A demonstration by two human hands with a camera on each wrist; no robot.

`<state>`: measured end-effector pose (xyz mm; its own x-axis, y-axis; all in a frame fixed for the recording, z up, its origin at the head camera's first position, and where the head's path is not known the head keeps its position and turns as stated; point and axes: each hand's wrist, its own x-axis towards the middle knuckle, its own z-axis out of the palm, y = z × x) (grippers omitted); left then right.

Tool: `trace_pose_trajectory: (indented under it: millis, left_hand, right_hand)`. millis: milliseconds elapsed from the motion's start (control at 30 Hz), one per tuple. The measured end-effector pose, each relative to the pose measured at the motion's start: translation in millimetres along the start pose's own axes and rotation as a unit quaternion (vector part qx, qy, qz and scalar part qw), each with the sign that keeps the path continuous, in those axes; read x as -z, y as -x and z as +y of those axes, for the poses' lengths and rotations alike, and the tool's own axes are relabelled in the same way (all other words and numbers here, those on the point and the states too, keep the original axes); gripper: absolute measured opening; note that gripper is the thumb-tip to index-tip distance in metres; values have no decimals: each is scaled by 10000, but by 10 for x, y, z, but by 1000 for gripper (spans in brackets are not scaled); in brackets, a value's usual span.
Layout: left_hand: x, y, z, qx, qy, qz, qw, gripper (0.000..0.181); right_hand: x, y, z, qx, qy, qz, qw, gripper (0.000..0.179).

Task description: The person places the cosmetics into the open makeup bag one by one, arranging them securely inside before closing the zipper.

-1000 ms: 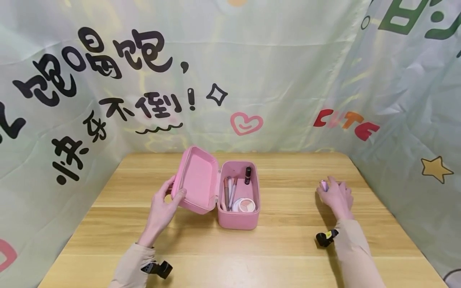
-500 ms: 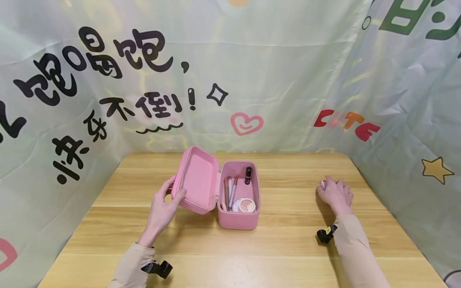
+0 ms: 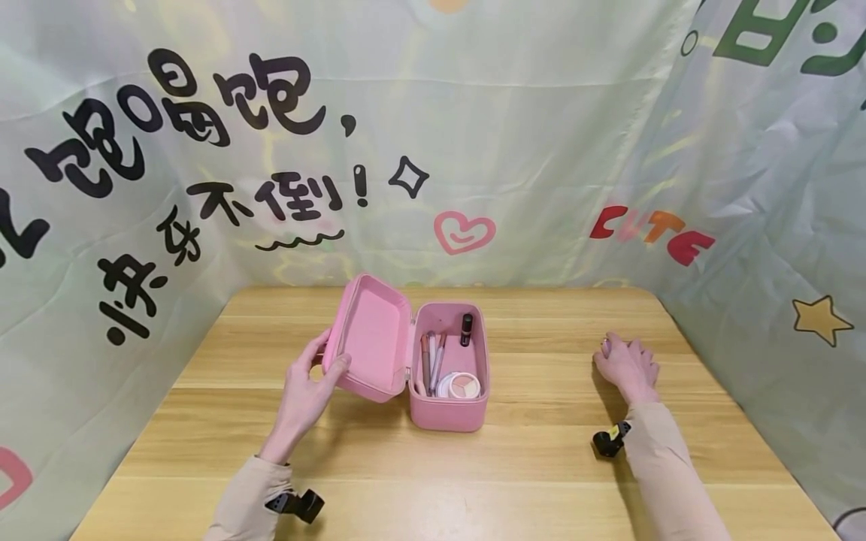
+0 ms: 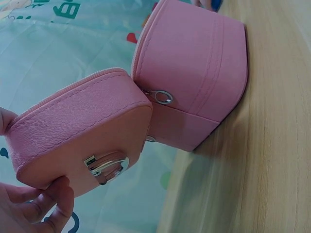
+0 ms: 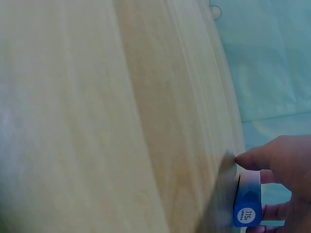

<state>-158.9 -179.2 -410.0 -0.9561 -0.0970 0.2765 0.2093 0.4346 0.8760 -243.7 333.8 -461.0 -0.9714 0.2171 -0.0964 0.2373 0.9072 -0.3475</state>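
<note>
A pink cosmetic case (image 3: 448, 413) stands unzipped on the table, its lid (image 3: 372, 338) swung to the left. My left hand (image 3: 307, 394) grips the lid's outer edge, thumb on the near rim; the left wrist view shows fingers (image 4: 56, 199) curled against the lid. Inside the case lie several slim makeup pencils (image 3: 433, 364), a black-capped tube (image 3: 466, 330) and a round three-colour compact (image 3: 464, 385). Far to the right, my right hand (image 3: 629, 368) bends its fingers round a small lipstick (image 5: 249, 201) with a blue end and a round "115" label, low at the table.
The wooden table (image 3: 541, 466) reaches to printed curtains (image 3: 541, 150) at the back and sides. Black wrist cameras (image 3: 298, 505) sit on both sleeves.
My right hand has shifted slightly left, and less of the lipstick shows past its fingers. The left hand, lid and case have stayed still.
</note>
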Motion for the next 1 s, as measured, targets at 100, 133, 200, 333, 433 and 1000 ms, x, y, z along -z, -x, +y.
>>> trace_pose_trajectory:
  millis: [100,133,200,333,433,1000]
  left_hand:
    - [0,-1,-3,-19,10,1,10000,55]
    - [0,-2,-4,-26,11,2,10000,55]
    - [1,-4,-3,-22,12,1,10000,55]
    - [2,-9,1,-20,-9,3,10000,56]
    - [2,-10,3,-12,-20,-2,10000,56]
    - [4,-13,15,-33,-24,-35,10000,56]
  right_hand:
    - [-6,-2,1,13,-13,-17,10000,60]
    - [-10,-3,1,14,-7,-15,10000,60]
    - [-17,-4,-3,7,-11,-14,10000,60]
    - [-38,-13,-11,4,19,76,10000,56]
    - [-54,-18,-13,19,38,196,9998,50]
    - [-51,5,-26,271,23,305,9992,47]
